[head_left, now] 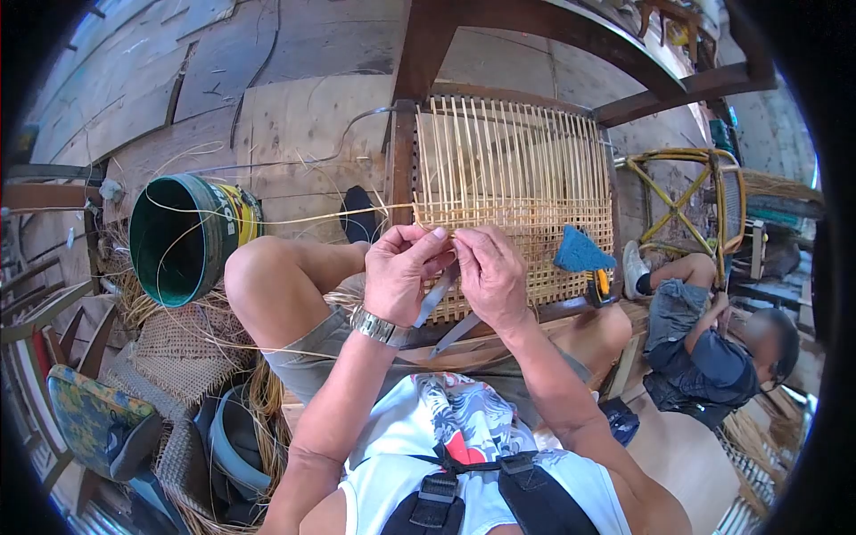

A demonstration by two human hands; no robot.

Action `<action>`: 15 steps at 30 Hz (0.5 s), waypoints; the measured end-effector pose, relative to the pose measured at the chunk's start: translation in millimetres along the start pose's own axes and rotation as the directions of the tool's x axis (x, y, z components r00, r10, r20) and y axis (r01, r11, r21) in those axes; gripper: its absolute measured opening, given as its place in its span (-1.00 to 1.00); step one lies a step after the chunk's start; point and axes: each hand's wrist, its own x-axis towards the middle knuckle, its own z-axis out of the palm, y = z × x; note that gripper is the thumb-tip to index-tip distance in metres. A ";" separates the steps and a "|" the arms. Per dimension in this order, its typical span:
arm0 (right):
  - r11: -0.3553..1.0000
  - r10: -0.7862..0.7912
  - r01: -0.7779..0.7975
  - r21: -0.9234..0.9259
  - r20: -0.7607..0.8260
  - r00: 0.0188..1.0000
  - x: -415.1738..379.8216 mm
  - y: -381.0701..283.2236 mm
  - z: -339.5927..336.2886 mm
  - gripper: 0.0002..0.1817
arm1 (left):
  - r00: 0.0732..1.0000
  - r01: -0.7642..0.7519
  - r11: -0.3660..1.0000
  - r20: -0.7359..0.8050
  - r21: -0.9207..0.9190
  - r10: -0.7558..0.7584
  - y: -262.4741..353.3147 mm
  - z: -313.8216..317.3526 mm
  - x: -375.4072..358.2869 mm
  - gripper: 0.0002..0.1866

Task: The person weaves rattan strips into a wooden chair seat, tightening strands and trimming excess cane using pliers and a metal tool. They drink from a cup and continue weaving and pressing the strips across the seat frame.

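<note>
On the woven panel (526, 217) lies blue cloth (583, 251).

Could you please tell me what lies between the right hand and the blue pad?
In the head view, only bare woven cane separates the right hand from the blue pad.
</note>
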 end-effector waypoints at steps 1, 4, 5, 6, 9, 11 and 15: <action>1.000 0.012 -0.012 -0.007 -0.007 1.000 0.2 -1.4 1.0 -0.86 | 1.000 0.001 1.000 -0.023 -0.005 -0.001 0.2 1.9 -0.7 -0.84; 0.999 0.036 -0.036 0.016 -0.014 0.999 -1.5 -4.1 4.7 -0.86 | 0.999 -0.030 1.000 -0.040 -0.007 0.029 -3.7 2.3 -0.3 -0.87; 0.998 0.050 -0.049 0.043 -0.014 0.999 -2.1 -4.8 5.7 -0.85 | 0.999 -0.031 1.000 -0.040 -0.007 0.030 -4.9 2.3 -0.5 -0.87; 0.998 0.050 -0.050 0.043 -0.015 0.999 -2.1 -6.2 5.9 -0.85 | 0.998 -0.051 0.999 -0.048 -0.009 0.051 -6.1 2.4 -0.6 -0.87; 0.994 0.093 -0.094 0.052 0.032 0.995 -1.6 -10.7 5.0 -0.86 | 0.994 -0.099 0.995 -0.041 0.029 0.100 -12.4 -1.1 1.9 -0.85; 0.993 0.107 -0.109 0.047 0.041 0.993 -0.9 -12.5 5.6 -0.86 | 0.991 -0.131 0.989 -0.028 0.068 0.134 -15.0 -3.5 2.9 -0.83; 0.990 0.114 -0.118 0.074 0.064 0.991 -2.8 -13.1 6.2 -0.87 | 0.981 -0.190 0.969 0.002 0.158 0.192 -18.1 -4.5 0.7 -0.82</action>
